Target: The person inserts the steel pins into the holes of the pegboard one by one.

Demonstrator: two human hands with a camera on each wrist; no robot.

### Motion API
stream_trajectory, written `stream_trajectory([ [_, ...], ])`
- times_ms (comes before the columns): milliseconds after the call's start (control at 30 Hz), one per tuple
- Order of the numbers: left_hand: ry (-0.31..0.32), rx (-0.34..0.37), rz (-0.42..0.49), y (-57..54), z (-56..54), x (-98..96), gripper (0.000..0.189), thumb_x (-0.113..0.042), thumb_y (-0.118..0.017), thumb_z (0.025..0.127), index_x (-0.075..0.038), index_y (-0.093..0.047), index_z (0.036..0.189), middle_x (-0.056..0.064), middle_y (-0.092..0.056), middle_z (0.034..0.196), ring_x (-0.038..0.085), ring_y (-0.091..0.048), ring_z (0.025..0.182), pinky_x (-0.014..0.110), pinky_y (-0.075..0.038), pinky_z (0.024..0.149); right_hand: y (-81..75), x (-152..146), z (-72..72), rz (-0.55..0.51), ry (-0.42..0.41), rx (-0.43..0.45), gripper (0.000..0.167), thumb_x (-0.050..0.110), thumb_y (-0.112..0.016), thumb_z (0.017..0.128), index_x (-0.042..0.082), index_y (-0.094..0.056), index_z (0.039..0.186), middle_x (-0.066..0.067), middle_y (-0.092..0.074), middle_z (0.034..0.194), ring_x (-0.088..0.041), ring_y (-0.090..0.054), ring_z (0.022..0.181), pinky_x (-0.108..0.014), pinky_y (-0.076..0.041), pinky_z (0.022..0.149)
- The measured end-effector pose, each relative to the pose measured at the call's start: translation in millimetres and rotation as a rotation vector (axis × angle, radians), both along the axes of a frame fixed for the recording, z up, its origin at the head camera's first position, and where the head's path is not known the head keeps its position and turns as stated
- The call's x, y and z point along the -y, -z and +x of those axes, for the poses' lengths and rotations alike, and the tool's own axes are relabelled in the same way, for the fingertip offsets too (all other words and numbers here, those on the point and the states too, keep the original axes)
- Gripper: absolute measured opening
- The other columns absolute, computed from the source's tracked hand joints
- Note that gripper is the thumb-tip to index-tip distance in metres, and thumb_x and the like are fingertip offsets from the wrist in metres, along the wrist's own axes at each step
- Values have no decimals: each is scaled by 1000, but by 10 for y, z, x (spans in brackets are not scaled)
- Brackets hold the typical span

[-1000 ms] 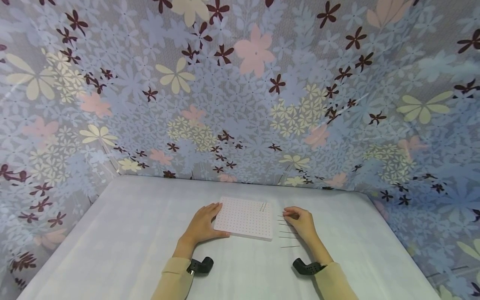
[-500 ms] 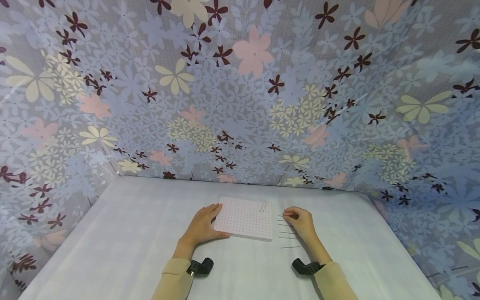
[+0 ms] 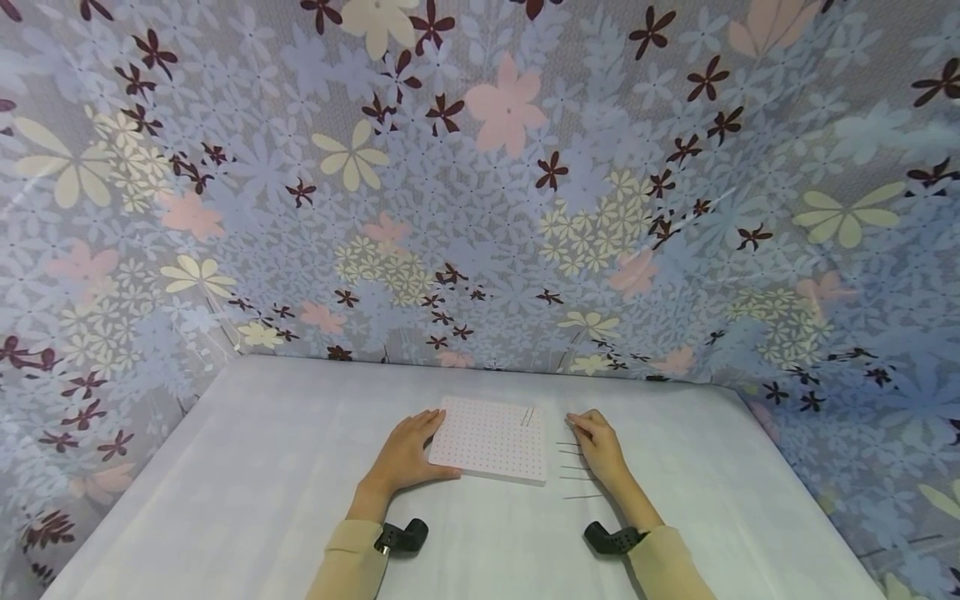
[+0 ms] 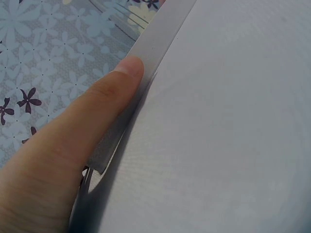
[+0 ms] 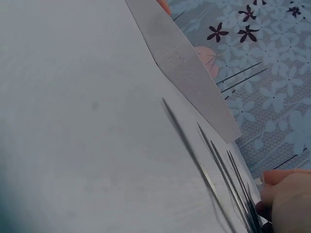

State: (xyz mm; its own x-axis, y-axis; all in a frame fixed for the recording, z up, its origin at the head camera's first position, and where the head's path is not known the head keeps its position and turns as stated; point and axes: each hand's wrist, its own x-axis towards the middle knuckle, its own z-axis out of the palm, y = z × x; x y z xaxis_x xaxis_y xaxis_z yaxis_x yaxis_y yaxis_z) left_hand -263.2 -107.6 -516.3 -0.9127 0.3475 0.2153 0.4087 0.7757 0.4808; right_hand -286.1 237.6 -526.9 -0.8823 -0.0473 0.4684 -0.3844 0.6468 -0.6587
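A white pegboard [image 3: 487, 442] with a grid of small holes lies mid-table. My left hand [image 3: 405, 450] grips its left side, with the thumb [image 4: 102, 107] along the near edge and the other fingers at the left edge. Two thin metal needles [image 3: 527, 416] stand side by side near the board's far right corner. To the right, my right hand [image 3: 602, 454] pinches at the far end of a row of loose needles [image 3: 581, 497]. A thin dark needle [image 5: 289, 160] projects from its fingertips in the right wrist view.
The pegboard's side wall [image 5: 189, 73] rises close beside the loose needles in the right wrist view. A white cloth covers the table [image 3: 300, 417]. Flowered fabric [image 3: 480, 208] hangs behind the table and along its sides. Each wrist wears a black camera [image 3: 615, 537].
The farthest loose needle no longer lies in the row, and my right hand has shifted slightly up and left with it. My left hand and the pegboard hold their place.
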Motion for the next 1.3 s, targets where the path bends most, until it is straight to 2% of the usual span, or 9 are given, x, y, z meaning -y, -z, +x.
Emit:
stream_trajectory([
  [133,1,-4,2,1,0,-1,107,-64,-77,63,-7,-40,145,12,-41,150,33,-38,139,51,-29,116,-11,-9,-8,-4,33,13,26,-13,-53,88,-11,-65,111,-15,-57,91,-11,-48,80,-18,-45,67],
  [267,3,-3,-4,1,4,0,107,-64,-76,63,-7,-39,145,12,-41,150,33,-38,139,51,-29,116,-17,-13,-4,-3,48,19,24,-13,-51,89,-10,-68,105,-14,-57,90,-14,-49,81,-18,-44,68],
  [467,9,-2,2,5,6,3,107,-63,-77,63,-6,-39,145,13,-41,150,33,-38,139,51,-29,116,-10,-18,10,-74,87,-43,15,-9,-56,88,-5,-69,94,-15,-59,88,-4,-48,77,-13,-43,66],
  [633,13,-6,-6,11,4,2,106,-64,-76,63,-6,-39,145,12,-42,150,33,-38,139,50,-29,116,-50,-5,16,-184,98,-72,9,-7,-59,87,-6,-67,92,-17,-63,88,4,-48,74,-7,-42,64],
  [800,14,-7,-2,11,7,5,107,-64,-76,63,-7,-39,145,13,-41,150,33,-38,139,51,-29,117,-129,48,29,-285,75,-23,8,-4,-61,88,-8,-66,93,-23,-66,89,6,-54,73,-5,-46,64],
  [1033,13,-11,-8,9,5,11,107,-64,-76,63,-6,-39,145,13,-42,149,33,-39,139,50,-28,117,-245,243,77,-357,19,80,11,1,-61,90,-8,-64,95,-24,-68,88,-5,-65,75,-8,-50,70],
  [1233,15,-20,-8,5,5,11,106,-63,-77,63,-6,-40,145,14,-43,149,33,-39,138,49,-29,117,-263,393,81,-401,-43,94,11,0,-61,89,-9,-63,96,-25,-68,89,-2,-65,75,-13,-53,72],
  [1300,18,-26,-2,5,6,7,106,-62,-77,63,-6,-40,144,15,-43,148,33,-40,138,50,-30,116,-327,438,122,-409,-60,105,10,-2,-60,89,-10,-63,95,-27,-67,88,-7,-67,75,-17,-55,73],
])
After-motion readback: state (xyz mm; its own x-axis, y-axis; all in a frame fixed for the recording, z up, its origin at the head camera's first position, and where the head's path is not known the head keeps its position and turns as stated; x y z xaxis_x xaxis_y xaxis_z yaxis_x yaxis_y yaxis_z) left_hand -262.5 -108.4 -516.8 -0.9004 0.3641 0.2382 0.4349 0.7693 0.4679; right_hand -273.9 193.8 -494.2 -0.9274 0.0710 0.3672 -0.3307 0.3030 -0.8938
